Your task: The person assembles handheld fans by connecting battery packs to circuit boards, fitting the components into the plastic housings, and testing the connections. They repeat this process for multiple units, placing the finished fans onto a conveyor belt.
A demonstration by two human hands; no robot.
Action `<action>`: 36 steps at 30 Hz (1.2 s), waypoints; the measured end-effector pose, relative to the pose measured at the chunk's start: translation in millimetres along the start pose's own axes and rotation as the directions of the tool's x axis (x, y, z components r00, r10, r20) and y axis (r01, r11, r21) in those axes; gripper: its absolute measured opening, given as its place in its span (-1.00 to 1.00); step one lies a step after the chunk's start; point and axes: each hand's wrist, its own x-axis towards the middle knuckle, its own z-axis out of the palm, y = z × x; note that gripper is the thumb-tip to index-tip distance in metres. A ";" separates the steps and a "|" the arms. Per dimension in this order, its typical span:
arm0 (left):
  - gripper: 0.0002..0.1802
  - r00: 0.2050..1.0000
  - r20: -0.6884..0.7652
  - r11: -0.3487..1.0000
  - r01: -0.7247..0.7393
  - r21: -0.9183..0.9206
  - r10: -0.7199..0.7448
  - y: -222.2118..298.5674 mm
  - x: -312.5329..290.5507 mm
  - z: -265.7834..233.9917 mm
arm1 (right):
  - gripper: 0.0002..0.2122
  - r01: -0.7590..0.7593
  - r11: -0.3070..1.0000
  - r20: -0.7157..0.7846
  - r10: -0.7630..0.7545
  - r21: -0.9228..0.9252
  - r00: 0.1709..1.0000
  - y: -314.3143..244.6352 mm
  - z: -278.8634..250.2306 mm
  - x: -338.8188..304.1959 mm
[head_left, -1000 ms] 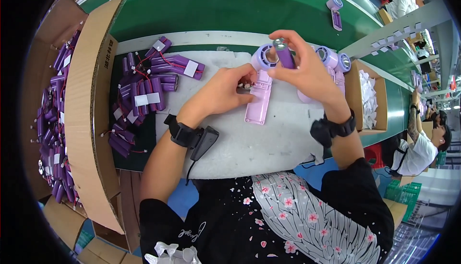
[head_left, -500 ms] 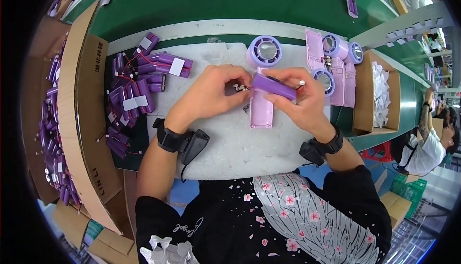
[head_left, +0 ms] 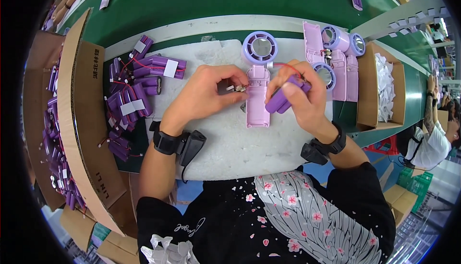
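Note:
A handheld fan with a lilac round head (head_left: 260, 48) and an open pink handle shell (head_left: 258, 106) lies in front of me on the pale foam pad. My left hand (head_left: 204, 93) is closed, its fingertips pinching a small metallic part, perhaps a circuit board (head_left: 235, 88), at the shell's left edge. In my right hand (head_left: 307, 98) is a purple battery pack (head_left: 282, 102), gripped in a tilted position right of the shell. A red wire runs from the pack to a small white connector (head_left: 270, 65) near the fan head.
Several purple battery packs (head_left: 139, 96) with red wires lie at left, beside a tall cardboard box (head_left: 91, 129) and more packs. Other fan parts (head_left: 339, 67) and a carton of white pieces (head_left: 384, 86) stand at right. Beyond runs a green conveyor (head_left: 201, 0); a person (head_left: 430, 139) sits far right.
My right hand has turned the battery pack from lying across the shell to a steep tilt at its right, uncovering the handle's upper part. My left hand keeps its pinch.

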 end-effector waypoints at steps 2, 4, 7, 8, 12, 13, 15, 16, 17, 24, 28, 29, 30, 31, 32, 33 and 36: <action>-0.76 1.000 0.012 1.000 0.015 -0.026 -0.015 3.0 -0.9 -1.8 | -0.83 0.105 0.970 0.065 -0.093 -0.217 0.994 -0.3 -4.5 1.2; -0.73 0.998 0.042 0.996 0.047 -0.077 -0.044 5.1 -1.3 -4.0 | -0.83 0.325 0.747 0.241 -0.223 -0.581 0.945 0.6 -9.6 2.9; -0.72 0.996 0.085 0.998 0.040 -0.045 -0.036 3.0 -1.5 -6.3 | -0.83 0.392 0.624 0.287 -0.268 -0.676 0.920 7.4 -7.9 1.9; -0.72 0.994 0.107 0.999 0.038 -0.029 -0.035 2.0 -1.6 -6.5 | -0.83 0.421 0.557 0.310 -0.286 -0.716 0.906 8.6 -6.4 2.1; -0.74 0.971 0.011 0.971 -0.241 -0.003 0.241 -8.9 0.8 -1.6 | -0.82 0.588 0.325 0.450 -0.410 -0.741 0.793 9.7 -2.4 14.5; -0.74 0.970 0.008 0.970 -0.243 -0.005 0.243 -9.5 0.4 -1.3 | -0.82 0.589 0.322 0.452 -0.408 -0.741 0.793 10.6 -2.2 14.6; -0.73 0.979 0.013 0.979 -0.204 0.016 0.204 -10.8 -1.8 -1.6 | -0.79 0.541 0.341 0.427 -0.355 -0.769 0.831 14.4 -3.2 13.4; -0.72 0.983 0.015 0.982 -0.185 0.027 0.184 -11.0 -2.4 -1.6 | -0.78 0.516 0.350 0.414 -0.329 -0.782 0.849 15.3 -3.2 12.9; -0.72 0.983 0.013 0.983 -0.184 0.027 0.184 -9.4 -2.6 -2.5 | -0.78 0.517 0.350 0.415 -0.328 -0.781 0.849 15.6 -2.8 12.6; -0.71 0.993 0.106 0.985 -0.039 -0.168 0.058 -3.9 -2.9 -4.3 | -0.76 0.513 0.391 0.438 -0.270 -0.764 0.858 14.6 -2.4 11.6; -0.71 0.994 0.012 0.974 -0.106 -0.199 0.111 -7.2 -1.8 3.4 | -0.77 0.553 0.402 0.475 -0.284 -0.730 0.833 19.5 -4.1 12.4; -0.71 0.994 0.013 0.974 -0.106 -0.199 0.111 -6.7 -1.8 3.2 | -0.77 0.553 0.403 0.474 -0.285 -0.730 0.833 19.2 -4.1 12.5; -0.72 0.993 0.005 0.978 -0.114 -0.175 0.116 -6.1 -1.8 2.7 | -0.77 0.548 0.420 0.464 -0.291 -0.723 0.836 18.3 -4.0 12.6; -0.73 0.992 -0.003 0.981 -0.122 -0.152 0.122 -5.4 -1.8 2.2 | -0.77 0.543 0.438 0.455 -0.297 -0.716 0.839 17.3 -3.9 12.8; -0.74 0.992 -0.012 0.983 -0.130 -0.128 0.130 -5.5 -1.5 1.9 | -0.78 0.539 0.455 0.446 -0.303 -0.709 0.842 16.7 -4.0 13.1; -0.74 0.991 -0.012 0.983 -0.131 -0.128 0.130 -6.1 -1.3 2.0 | -0.78 0.540 0.454 0.446 -0.303 -0.709 0.842 15.8 -4.7 12.9; -0.76 0.999 0.026 0.950 -0.023 -0.310 0.033 -8.8 -0.9 2.5 | -0.79 0.500 0.474 0.366 -0.350 -0.725 0.862 12.3 -8.2 10.5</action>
